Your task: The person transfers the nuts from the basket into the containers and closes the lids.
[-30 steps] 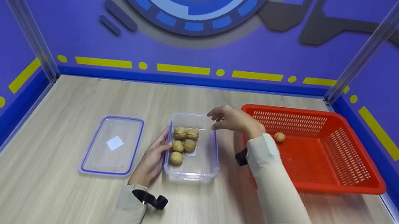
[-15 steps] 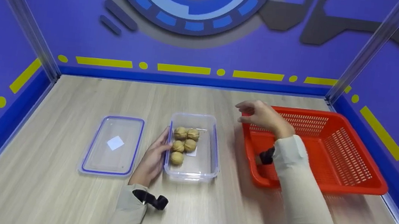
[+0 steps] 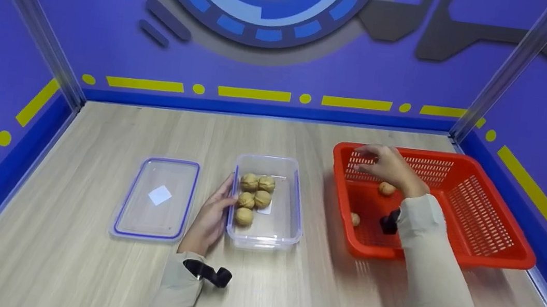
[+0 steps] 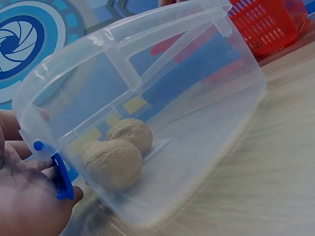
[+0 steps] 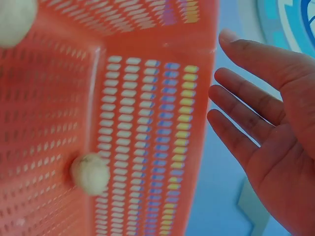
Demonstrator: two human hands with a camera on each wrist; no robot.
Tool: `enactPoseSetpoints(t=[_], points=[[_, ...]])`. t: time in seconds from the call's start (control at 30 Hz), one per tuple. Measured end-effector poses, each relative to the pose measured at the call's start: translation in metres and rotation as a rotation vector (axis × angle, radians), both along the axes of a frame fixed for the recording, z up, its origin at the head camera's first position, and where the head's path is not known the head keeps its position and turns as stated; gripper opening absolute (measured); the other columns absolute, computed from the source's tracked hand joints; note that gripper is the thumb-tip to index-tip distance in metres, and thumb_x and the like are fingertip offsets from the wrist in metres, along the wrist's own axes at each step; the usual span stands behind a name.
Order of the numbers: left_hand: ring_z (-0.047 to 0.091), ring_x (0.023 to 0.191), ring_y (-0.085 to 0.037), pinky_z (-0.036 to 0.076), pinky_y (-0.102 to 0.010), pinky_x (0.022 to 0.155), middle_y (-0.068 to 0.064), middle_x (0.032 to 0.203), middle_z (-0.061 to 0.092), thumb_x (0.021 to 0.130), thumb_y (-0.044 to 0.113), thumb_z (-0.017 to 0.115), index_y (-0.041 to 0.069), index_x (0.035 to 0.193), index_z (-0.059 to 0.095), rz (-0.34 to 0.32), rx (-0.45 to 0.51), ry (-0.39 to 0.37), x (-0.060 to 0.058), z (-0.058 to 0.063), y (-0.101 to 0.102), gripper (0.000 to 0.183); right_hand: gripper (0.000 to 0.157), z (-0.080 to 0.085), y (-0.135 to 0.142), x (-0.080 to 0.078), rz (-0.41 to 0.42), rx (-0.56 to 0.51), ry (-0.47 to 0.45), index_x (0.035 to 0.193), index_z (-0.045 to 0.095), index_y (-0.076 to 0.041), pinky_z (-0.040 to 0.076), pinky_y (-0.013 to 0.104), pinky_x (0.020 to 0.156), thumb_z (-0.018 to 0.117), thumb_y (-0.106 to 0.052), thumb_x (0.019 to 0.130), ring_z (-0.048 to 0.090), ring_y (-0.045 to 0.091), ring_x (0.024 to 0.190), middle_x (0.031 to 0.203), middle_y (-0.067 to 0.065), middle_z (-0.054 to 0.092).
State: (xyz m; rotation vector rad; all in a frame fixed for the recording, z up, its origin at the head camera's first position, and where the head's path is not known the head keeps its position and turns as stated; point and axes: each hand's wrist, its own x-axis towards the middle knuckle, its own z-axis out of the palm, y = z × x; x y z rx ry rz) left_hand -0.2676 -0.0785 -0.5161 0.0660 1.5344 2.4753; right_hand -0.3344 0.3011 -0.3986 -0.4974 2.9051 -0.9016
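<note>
My left hand (image 3: 206, 221) holds the left side of a clear plastic food container (image 3: 290, 231), its thumb at the rim. In the left wrist view a blue latch (image 4: 62, 177) lies against that palm. Several walnuts (image 3: 262, 199) sit inside the container, grouped along its left side. My right hand (image 3: 382, 162) is above the far left part of a red plastic basket (image 3: 497, 222), fingers apart and holding nothing. One walnut (image 3: 386, 189) lies in the basket below that wrist, and another walnut (image 3: 355, 219) shows at the basket's left wall.
A clear lid (image 3: 136, 209) with a blue seal and a white square label (image 3: 160, 195) lies on the wooden table (image 3: 82, 265), left of the container. Blue-purple panels (image 3: 272, 78) enclose the table at the back and both sides.
My right hand has moved right from the container's far right corner to above the basket, uncovering a walnut at the basket's left wall. The left hand and container stay in place.
</note>
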Motion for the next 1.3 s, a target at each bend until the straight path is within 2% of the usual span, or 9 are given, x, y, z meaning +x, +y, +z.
enactPoseSetpoints(t=[0.23, 0.43, 0.6, 0.7, 0.8, 0.97, 1.17, 1.3], points=[[-0.002, 0.150, -0.026, -0.003, -0.039, 0.124, -0.008, 0.163, 0.003, 0.094, -0.002, 0.042, 0.010, 0.153, 0.019, 0.002, -0.007, 0.004, -0.001, -0.001, 0.000, 0.064, 0.046, -0.011, 0.018, 0.000, -0.066, -0.011, -0.063, 0.131, 0.055, 0.001, 0.045, 0.055, 0.102, 0.067, -0.012, 0.089, 0.055, 0.038, 0.118, 0.129, 0.023, 0.059], [-0.004, 0.150, -0.026, -0.004, -0.039, 0.123, -0.008, 0.163, 0.002, 0.094, -0.002, 0.042, 0.009, 0.153, 0.018, -0.001, -0.014, 0.011, -0.001, -0.002, 0.000, 0.065, 0.050, -0.019, 0.033, 0.002, -0.134, 0.011, -0.168, 0.137, 0.050, -0.001, 0.044, 0.056, 0.104, 0.065, -0.013, 0.090, 0.054, 0.037, 0.117, 0.134, 0.024, 0.055], [-0.005, 0.150, -0.026, -0.005, -0.038, 0.123, -0.009, 0.163, 0.001, 0.094, -0.001, 0.042, 0.008, 0.153, 0.017, -0.013, -0.006, 0.021, -0.002, -0.002, 0.000, 0.065, 0.050, -0.027, 0.044, 0.002, -0.157, 0.004, -0.224, 0.135, 0.051, 0.003, 0.054, 0.048, 0.094, 0.065, -0.007, 0.089, 0.059, 0.031, 0.104, 0.133, 0.028, 0.055], [-0.004, 0.150, -0.025, -0.005, -0.038, 0.123, -0.008, 0.163, 0.001, 0.095, -0.001, 0.042, 0.009, 0.153, 0.017, -0.014, -0.005, 0.019, -0.002, -0.002, -0.001, 0.065, 0.048, -0.029, 0.048, 0.002, -0.150, -0.008, -0.225, 0.133, 0.052, 0.005, 0.058, 0.041, 0.086, 0.065, -0.002, 0.088, 0.061, 0.031, 0.102, 0.130, 0.030, 0.056], [-0.004, 0.150, -0.025, -0.004, -0.039, 0.123, -0.008, 0.163, 0.002, 0.095, -0.001, 0.042, 0.010, 0.153, 0.017, -0.011, -0.007, 0.011, -0.002, -0.001, -0.001, 0.065, 0.048, -0.030, 0.052, 0.001, -0.156, 0.020, -0.226, 0.133, 0.052, 0.005, 0.055, 0.045, 0.092, 0.066, -0.003, 0.088, 0.060, 0.033, 0.104, 0.127, 0.030, 0.057], [-0.003, 0.150, -0.025, -0.003, -0.039, 0.123, -0.007, 0.163, 0.003, 0.094, 0.000, 0.043, 0.012, 0.153, 0.019, 0.004, -0.019, -0.006, 0.000, 0.000, 0.000, 0.065, 0.049, -0.033, 0.056, 0.001, -0.177, 0.079, -0.275, 0.135, 0.051, 0.003, 0.043, 0.060, 0.103, 0.064, -0.010, 0.090, 0.056, 0.037, 0.107, 0.126, 0.026, 0.058], [-0.003, 0.150, -0.027, -0.003, -0.041, 0.123, -0.007, 0.163, 0.003, 0.094, -0.001, 0.043, 0.012, 0.153, 0.019, 0.003, -0.011, -0.009, 0.001, 0.000, 0.000, 0.065, 0.045, -0.036, 0.057, 0.003, -0.160, 0.128, -0.322, 0.134, 0.052, 0.003, 0.048, 0.054, 0.098, 0.060, -0.011, 0.091, 0.057, 0.032, 0.098, 0.115, 0.023, 0.062], [-0.004, 0.150, -0.027, -0.004, -0.042, 0.123, -0.007, 0.163, 0.002, 0.094, -0.001, 0.042, 0.012, 0.153, 0.019, -0.002, -0.010, -0.003, 0.000, -0.001, 0.000, 0.064, 0.044, -0.037, 0.058, 0.005, -0.173, 0.126, -0.371, 0.133, 0.053, 0.002, 0.046, 0.056, 0.100, 0.060, -0.010, 0.091, 0.056, 0.034, 0.102, 0.117, 0.023, 0.060]])
